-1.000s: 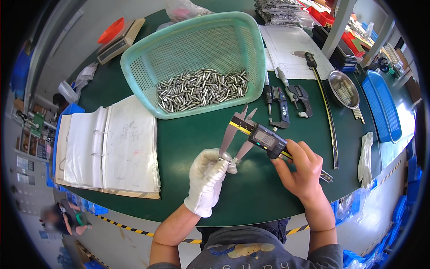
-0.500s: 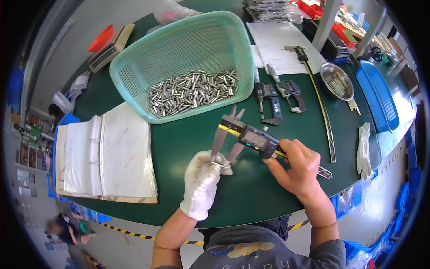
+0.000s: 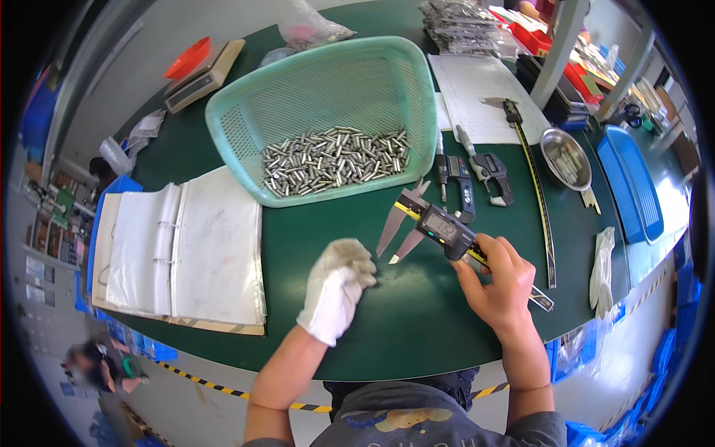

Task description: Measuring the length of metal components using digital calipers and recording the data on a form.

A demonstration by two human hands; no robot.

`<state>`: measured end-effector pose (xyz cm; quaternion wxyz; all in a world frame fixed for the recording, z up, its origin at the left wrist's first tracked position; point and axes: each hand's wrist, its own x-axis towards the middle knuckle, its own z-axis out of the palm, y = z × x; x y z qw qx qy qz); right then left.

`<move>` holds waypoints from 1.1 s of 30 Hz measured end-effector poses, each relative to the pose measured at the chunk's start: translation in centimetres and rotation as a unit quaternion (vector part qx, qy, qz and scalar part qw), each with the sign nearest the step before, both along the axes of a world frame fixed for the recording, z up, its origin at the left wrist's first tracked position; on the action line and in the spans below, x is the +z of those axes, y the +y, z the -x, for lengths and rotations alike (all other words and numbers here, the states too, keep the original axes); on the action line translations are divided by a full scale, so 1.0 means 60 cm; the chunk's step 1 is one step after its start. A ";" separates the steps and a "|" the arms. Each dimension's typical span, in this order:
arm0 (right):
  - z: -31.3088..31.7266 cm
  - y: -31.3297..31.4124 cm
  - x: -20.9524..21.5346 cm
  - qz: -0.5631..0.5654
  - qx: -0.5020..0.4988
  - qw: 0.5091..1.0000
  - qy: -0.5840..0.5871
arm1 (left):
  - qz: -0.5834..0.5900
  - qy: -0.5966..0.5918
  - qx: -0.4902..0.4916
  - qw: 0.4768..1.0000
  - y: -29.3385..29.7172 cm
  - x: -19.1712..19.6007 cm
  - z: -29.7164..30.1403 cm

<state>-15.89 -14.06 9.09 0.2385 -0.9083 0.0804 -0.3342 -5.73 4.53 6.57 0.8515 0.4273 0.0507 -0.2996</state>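
My bare right hand (image 3: 497, 281) is closed around the beam of a digital caliper (image 3: 441, 227), thumb underneath. Its jaws point toward me and to the left, spread apart with nothing visible between them. To the left of the jaw tips, above the green table, is my white-gloved left hand (image 3: 337, 290). The left fingers are curled in, and whatever they may hold is hidden. Beyond both hands stands a tilted green plastic basket (image 3: 320, 71), with a heap of short metal pins (image 3: 335, 160) in its near part.
An open binder (image 3: 216, 253) lies on the left. Two digital micrometers (image 3: 463, 186) (image 3: 491, 175), a second caliper (image 3: 530, 171) and a steel bowl (image 3: 564, 160) of rods lie right of the basket. Farther right are a blue tray (image 3: 631, 182) and a white glove (image 3: 602, 272); a scale (image 3: 205, 78) stands far left.
My left hand has come away from the caliper jaws, and its fingers have curled. The metal piece between the jaws is no longer there. The whole view has shifted slightly.
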 end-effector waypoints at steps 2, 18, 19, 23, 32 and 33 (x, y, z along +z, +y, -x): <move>0.002 -0.001 0.005 -0.005 0.000 1.000 -0.004 | -0.078 -0.112 0.020 0.990 -0.001 0.001 -0.050; 0.006 -0.005 0.007 -0.021 -0.007 1.000 0.005 | -0.653 -0.605 0.133 0.435 0.100 0.053 -0.199; 0.005 -0.002 0.005 -0.031 0.004 1.000 0.007 | -0.651 -0.618 0.126 0.422 0.097 0.050 -0.197; 0.000 0.001 0.000 -0.018 0.019 1.000 0.012 | -0.659 -0.530 0.033 0.532 0.077 0.051 -0.178; 0.000 0.005 0.001 -0.019 0.021 0.999 0.027 | -0.667 -0.573 -0.050 0.473 0.080 -0.008 -0.163; 0.000 0.005 0.000 -0.019 0.023 0.999 0.027 | -0.668 -0.572 -0.050 0.473 0.079 -0.007 -0.164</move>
